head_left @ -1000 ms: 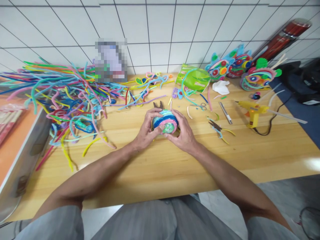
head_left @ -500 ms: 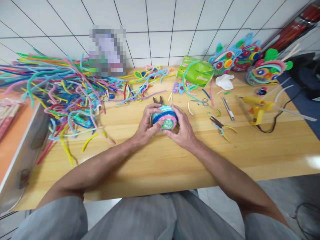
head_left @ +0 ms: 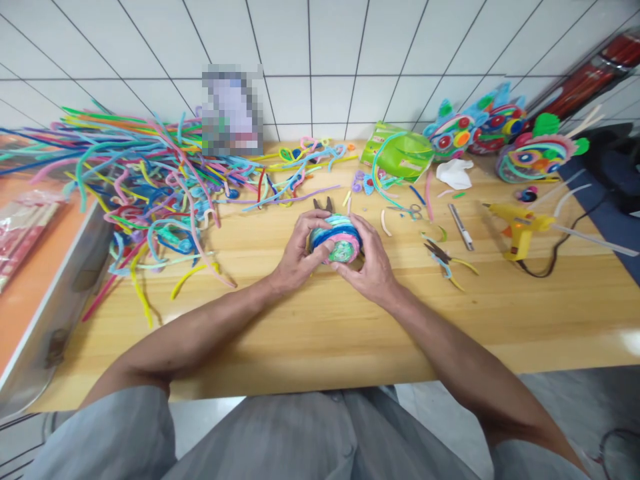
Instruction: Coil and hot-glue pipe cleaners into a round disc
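Both of my hands grip a round coil of pipe cleaners (head_left: 338,238) over the middle of the wooden table (head_left: 310,313). The coil has blue, pink and light-blue rings and a green centre. My left hand (head_left: 300,255) wraps its left side, thumb pressed near the green centre. My right hand (head_left: 369,259) cups its right side, fingers curled over the top edge. A pair of dark pliers (head_left: 323,204) lies just behind the coil, partly hidden by it.
A big heap of loose coloured pipe cleaners (head_left: 145,180) covers the table's left. On the right lie a yellow glue gun (head_left: 520,225) with its cord, a utility knife (head_left: 461,227), small scissors (head_left: 410,211), a green packet (head_left: 397,155) and several finished colourful masks (head_left: 500,137) by the tiled wall.
My hands have kept their grip on the coil, with only small shifts of the fingers. The view has shifted slightly as my head moved.
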Motion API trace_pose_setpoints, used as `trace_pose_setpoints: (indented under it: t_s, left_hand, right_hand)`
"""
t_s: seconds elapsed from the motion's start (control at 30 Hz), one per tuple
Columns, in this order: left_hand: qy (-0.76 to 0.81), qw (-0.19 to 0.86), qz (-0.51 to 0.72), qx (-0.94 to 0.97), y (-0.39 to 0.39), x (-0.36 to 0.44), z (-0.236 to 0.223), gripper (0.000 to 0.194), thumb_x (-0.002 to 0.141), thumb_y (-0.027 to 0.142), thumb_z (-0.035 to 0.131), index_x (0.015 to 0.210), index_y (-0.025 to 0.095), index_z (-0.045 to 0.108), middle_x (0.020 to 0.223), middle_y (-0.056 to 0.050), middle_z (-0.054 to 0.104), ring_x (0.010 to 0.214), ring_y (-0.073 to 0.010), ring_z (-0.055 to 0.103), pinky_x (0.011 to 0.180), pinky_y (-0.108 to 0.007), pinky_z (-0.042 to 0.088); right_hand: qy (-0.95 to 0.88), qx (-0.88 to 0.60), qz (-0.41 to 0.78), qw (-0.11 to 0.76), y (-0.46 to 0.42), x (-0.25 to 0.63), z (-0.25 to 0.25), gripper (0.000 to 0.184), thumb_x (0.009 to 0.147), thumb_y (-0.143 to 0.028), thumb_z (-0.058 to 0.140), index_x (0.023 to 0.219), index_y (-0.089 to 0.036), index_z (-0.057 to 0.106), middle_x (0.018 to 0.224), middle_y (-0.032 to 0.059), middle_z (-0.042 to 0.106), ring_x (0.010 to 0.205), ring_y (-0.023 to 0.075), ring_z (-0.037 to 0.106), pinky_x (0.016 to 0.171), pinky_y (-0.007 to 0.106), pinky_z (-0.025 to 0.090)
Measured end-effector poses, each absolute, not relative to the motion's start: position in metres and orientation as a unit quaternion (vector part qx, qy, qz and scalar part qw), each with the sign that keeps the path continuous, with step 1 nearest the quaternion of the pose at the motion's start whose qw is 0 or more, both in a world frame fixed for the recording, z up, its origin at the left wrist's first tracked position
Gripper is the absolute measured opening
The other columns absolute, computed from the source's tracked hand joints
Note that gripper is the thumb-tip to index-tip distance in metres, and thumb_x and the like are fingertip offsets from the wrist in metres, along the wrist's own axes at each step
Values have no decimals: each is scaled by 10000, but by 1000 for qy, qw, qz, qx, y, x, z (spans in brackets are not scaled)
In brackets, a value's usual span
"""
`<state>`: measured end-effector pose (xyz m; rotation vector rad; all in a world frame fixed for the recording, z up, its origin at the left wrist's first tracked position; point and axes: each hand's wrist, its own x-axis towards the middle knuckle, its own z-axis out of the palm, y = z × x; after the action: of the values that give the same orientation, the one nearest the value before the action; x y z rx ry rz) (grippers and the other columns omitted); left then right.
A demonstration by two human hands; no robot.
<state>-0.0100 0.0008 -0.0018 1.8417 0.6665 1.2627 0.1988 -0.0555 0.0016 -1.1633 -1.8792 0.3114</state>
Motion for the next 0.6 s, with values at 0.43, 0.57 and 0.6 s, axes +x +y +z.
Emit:
trace_pose_setpoints:
  t_s: [0.43,0.57,0.6]
  left_hand:
    - [247,392,489,739,-1,-14,0,305,1098,400,671,1382,304,615,1522,-116,575,1490,-280,556,1270,-541,485]
    - [235,407,482,739,-3,-16,-1,340,1095,404,672,1416,312,607,1559,-125,559,1519,-292,543,1277,-558,486]
    - [234,409,483,738,-3,-16,0,345,1090,396,681,1417,314,609,1561,-125,559,1525,-290,540,1281,-554,485]
  right_hand:
    - [-752,-481,123,433,-58,196,3,923,995,-480,767,1751,-253,287,1702,200,517,1598,390,499,1297,648,482]
    - [-752,-479,123,435,-58,196,5,928,999,-477,769,1755,-265,274,1702,196,521,1599,385,500,1296,645,485]
    - [-752,-480,125,434,-59,196,5,932,996,-477,771,1755,-268,272,1705,196,517,1601,389,497,1299,653,480]
